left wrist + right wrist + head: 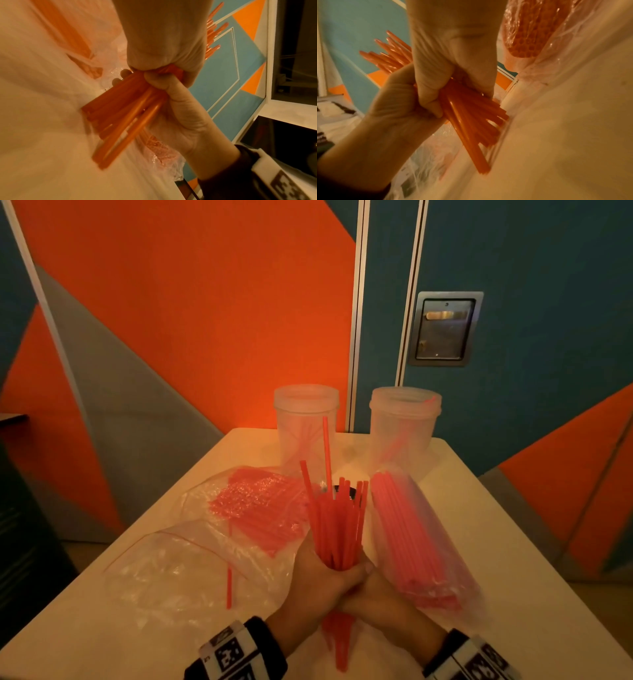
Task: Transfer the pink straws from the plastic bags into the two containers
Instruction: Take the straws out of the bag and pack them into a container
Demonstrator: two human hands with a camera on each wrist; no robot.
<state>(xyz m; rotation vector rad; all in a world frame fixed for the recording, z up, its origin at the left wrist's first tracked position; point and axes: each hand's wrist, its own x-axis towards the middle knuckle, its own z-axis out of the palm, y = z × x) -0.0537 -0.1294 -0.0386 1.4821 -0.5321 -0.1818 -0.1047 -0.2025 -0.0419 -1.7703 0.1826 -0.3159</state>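
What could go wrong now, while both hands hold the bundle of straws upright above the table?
1. The bundle of straws is uneven; loose ones may slip from the grip of the left hand and right hand.
2. The containers have narrow mouths; fanned tips could miss.
3. One stray straw on the bag may be forgotten.

The light is dim and warm orange. Glare shines on the crinkled bag (239,501) at 9 o'clock. Both wrist views are blurred, with bent edges.
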